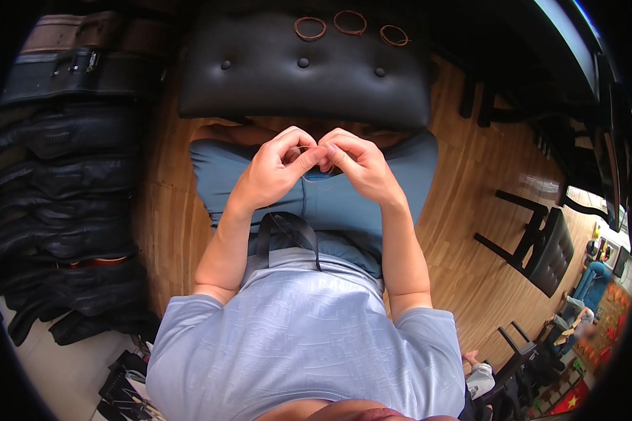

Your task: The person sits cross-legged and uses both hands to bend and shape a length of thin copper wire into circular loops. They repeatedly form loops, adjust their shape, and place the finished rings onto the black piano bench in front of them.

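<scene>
My left hand point(272, 172) and my right hand point(364, 167) meet above my lap, thumbs and fingers pinched together. Between them is a thin coiled guitar string point(307, 147), with a fine loop hanging just below the fingertips. A loose strand seems to trail down beside my left wrist. The fingers hide most of the string. Beyond my hands stands a black tufted bench point(267, 83). On its far part lie three copper-coloured string coils: a left coil point(310, 38), a middle coil point(350, 33) and a right coil point(395, 45).
Black instrument cases point(63, 179) are stacked along the left. A black strap point(286, 228) lies at my waist. To the right, a black tufted stool point(549, 252) stands on the wooden floor point(456, 203). Other people point(479, 379) sit farther off at the lower right.
</scene>
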`<state>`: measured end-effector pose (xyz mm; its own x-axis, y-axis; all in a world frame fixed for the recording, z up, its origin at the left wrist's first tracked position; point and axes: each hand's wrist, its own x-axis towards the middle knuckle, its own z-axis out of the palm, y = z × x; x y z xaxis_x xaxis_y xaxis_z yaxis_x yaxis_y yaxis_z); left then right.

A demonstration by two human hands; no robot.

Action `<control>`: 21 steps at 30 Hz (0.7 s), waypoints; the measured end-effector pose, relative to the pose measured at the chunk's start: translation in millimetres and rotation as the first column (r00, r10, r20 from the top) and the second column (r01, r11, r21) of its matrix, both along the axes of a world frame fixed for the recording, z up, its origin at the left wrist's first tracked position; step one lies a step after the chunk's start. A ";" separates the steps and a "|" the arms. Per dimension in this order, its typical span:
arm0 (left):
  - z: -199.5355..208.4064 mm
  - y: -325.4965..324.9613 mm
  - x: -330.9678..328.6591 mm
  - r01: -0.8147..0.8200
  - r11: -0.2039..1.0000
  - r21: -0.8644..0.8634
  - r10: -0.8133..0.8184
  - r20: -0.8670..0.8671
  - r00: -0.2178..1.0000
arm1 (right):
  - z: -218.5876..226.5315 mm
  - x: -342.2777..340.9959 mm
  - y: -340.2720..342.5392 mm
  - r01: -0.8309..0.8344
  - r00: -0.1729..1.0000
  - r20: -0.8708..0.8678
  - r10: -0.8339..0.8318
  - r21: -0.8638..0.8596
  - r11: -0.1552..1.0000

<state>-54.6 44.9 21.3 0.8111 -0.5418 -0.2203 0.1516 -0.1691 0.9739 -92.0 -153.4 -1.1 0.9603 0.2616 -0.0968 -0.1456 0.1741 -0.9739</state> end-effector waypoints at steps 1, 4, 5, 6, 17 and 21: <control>-5.6 -0.6 -0.7 -0.018 0.999 -0.027 0.018 -0.024 1.000 | 0.6 0.5 0.5 0.008 1.000 -0.006 -0.008 -0.024 1.000; -5.2 -5.0 1.4 -0.026 0.999 -0.020 0.026 -0.005 1.000 | 1.4 1.1 3.1 0.053 0.998 -0.017 -0.054 -0.058 0.997; -2.4 -6.0 2.7 -0.024 1.000 0.000 0.024 0.017 1.000 | -0.4 0.6 5.7 0.081 0.996 -0.018 -0.082 -0.039 0.996; 0.7 -6.6 4.2 -0.024 1.000 -0.011 0.024 -0.066 0.998 | -1.2 0.2 7.1 0.109 0.994 -0.021 -0.110 -0.019 0.994; -23.8 -11.7 6.0 -0.312 0.921 -0.232 0.220 -0.352 0.910 | 0.6 -7.9 9.3 0.266 0.964 0.032 -0.265 -0.027 0.964; -22.3 -21.5 1.0 -0.365 0.931 -0.015 0.365 0.039 0.930 | -1.3 -11.0 15.1 0.289 0.953 0.185 -0.241 -0.299 0.909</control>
